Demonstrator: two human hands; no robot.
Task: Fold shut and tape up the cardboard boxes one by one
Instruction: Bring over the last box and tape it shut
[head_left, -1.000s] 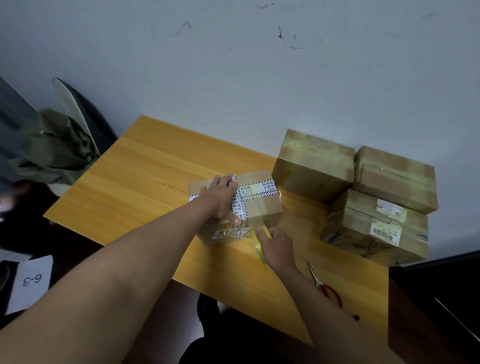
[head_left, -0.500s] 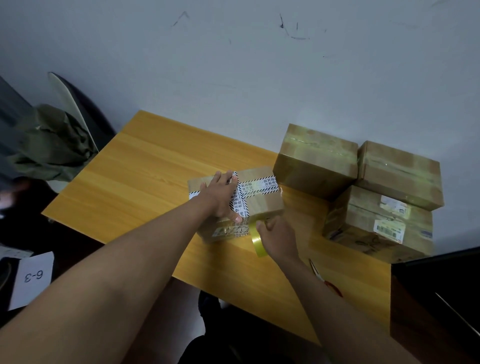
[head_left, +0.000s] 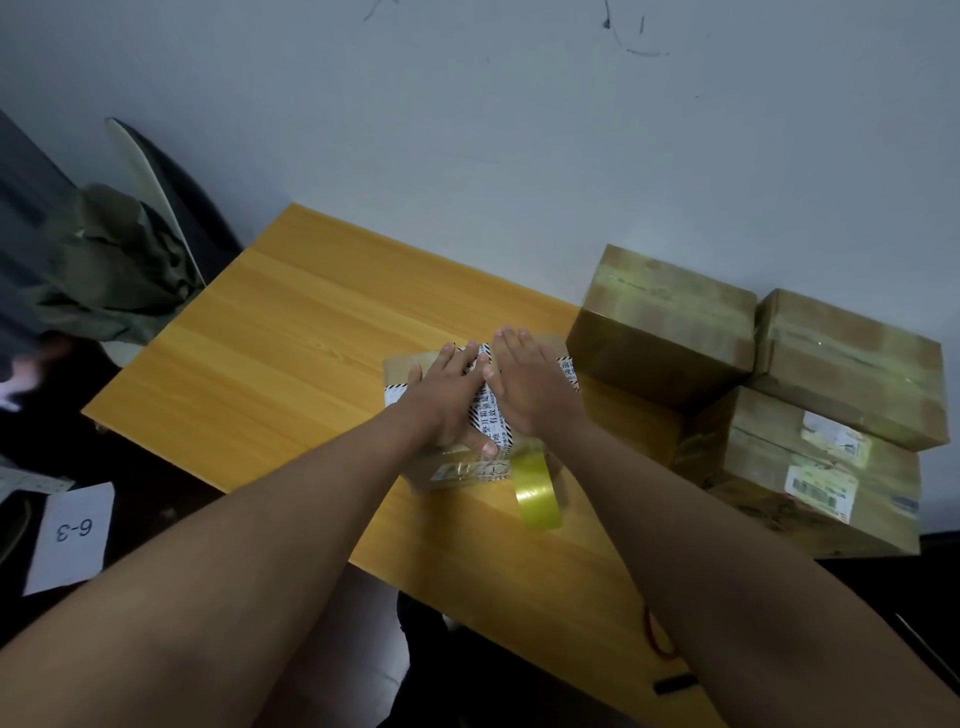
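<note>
A small cardboard box (head_left: 447, 470) with black-and-white printed tape sits in the middle of the wooden table (head_left: 291, 353). My left hand (head_left: 448, 395) lies flat on the left half of its top, thumb down at the front edge. My right hand (head_left: 530, 387) lies flat on the right half, fingers straight. A yellowish tape roll (head_left: 537, 491) stands on edge against the box's front side, free of both hands.
Three taped cardboard boxes (head_left: 660, 322) are stacked at the table's right, against the wall. Red-handled scissors (head_left: 657, 631) lie near the front edge, partly behind my right forearm. A chair with a green cloth (head_left: 109, 265) stands at the left, a paper marked 6-3 (head_left: 72, 535) below it.
My right hand let go of the tape roll at the box's front and moved up onto the box top beside my left hand. The roll now stands alone against the box.
</note>
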